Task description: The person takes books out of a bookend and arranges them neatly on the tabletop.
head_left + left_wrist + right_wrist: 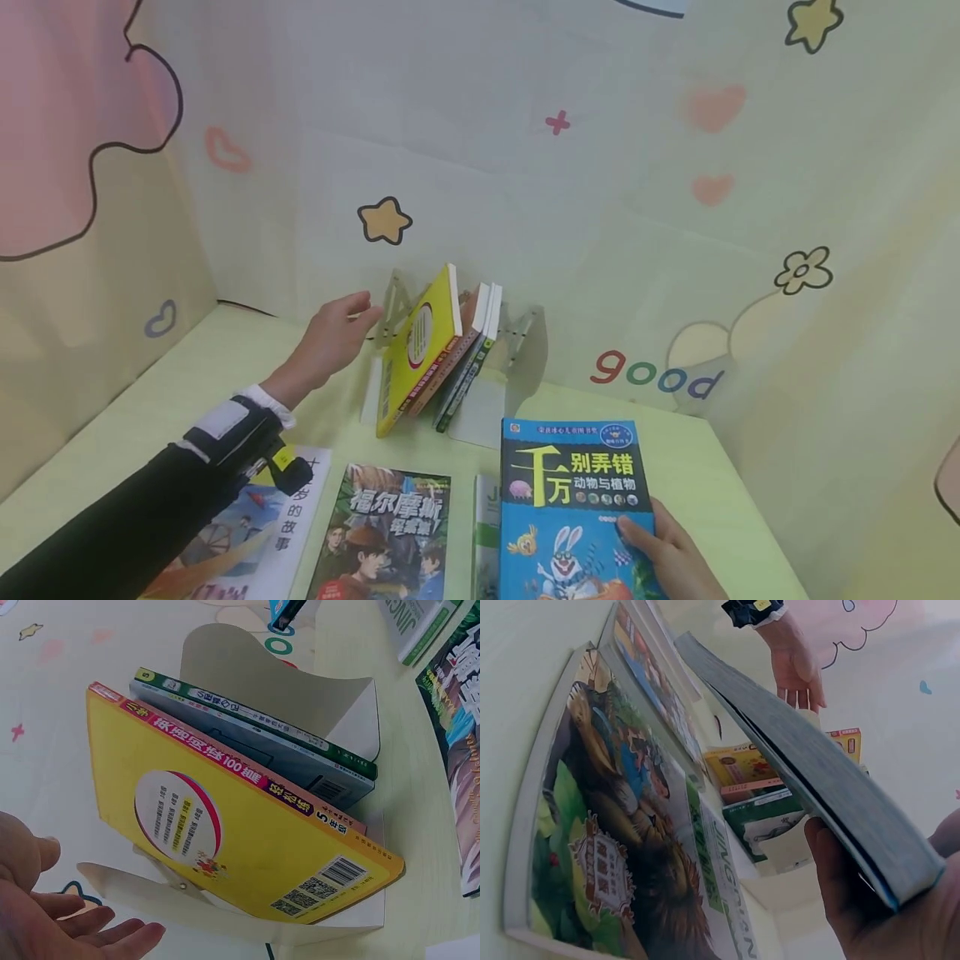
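My right hand point(678, 554) grips a blue children's book point(573, 533) by its right edge, thumb on the cover and fingers behind. In the right wrist view the page edges of this book point(810, 761) face the camera. My left hand point(336, 337) is raised beside the left plate of a bookend point(393, 308), fingers loosely extended and holding nothing. A yellow book point(247, 825) leans in the bookend, with a pinkish book point(450, 367) and thin green-spined books point(262, 735) tilted alongside it. The bookend's right plate point(531, 354) stands apart from them.
On the pale table point(720, 500) lie a book with a comic-style cover point(390, 533), a white-edged storybook point(247, 533) partly under my left sleeve, and a lion-cover book point(622, 825) mostly hidden beneath the blue one in the head view. A patterned curtain point(480, 167) hangs behind.
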Tool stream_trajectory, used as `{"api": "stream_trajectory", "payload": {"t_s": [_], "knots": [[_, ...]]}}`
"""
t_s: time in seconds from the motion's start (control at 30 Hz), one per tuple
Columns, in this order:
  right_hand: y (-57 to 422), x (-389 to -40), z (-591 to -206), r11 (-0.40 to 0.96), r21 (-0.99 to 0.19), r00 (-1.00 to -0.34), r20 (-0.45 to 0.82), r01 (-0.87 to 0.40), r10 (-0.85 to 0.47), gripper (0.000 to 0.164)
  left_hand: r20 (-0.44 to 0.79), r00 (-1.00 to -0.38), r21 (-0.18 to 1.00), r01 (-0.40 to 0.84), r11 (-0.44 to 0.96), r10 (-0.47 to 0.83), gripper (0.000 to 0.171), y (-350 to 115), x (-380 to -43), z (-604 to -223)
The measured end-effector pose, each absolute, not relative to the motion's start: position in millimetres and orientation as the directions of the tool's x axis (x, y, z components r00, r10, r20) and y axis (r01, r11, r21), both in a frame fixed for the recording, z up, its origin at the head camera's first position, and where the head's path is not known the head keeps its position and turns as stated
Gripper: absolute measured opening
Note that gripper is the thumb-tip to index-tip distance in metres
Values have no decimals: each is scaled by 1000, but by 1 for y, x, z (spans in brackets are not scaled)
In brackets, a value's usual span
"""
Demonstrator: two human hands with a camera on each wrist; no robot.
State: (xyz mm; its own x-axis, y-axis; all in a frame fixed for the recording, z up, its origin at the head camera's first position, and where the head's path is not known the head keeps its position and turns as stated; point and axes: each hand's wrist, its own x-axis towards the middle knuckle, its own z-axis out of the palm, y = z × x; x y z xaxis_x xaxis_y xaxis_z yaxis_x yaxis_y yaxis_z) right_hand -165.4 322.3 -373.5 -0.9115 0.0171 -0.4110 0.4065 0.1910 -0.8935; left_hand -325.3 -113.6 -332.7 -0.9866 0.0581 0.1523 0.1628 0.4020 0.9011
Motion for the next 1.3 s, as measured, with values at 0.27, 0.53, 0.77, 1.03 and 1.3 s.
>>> {"api": "stream_trajectory", "payload": {"t_s": [0.27,0.53,0.77,1.03,1.3], "knots": [[332,-157,-382,49,-891,-884,-455,452,-110,83,141,-988,908,153,390,61,62,-112,-333,-337],[332,-155,-400,-35,-889,-872,-438,456,-218,85,141,-988,907,154,391,62,57,-112,-332,-339],[329,-153,-413,-45,-886,-864,-436,461,-252,81,149,-987,905,164,392,67,55,-108,-334,-339],[329,-152,-423,-36,-883,-859,-446,469,-251,82,158,-986,900,168,401,58,52,-105,-335,-339],[330,-152,-432,-41,-883,-859,-443,467,-256,81,178,-982,898,190,397,66,51,-103,-335,-341]]}}
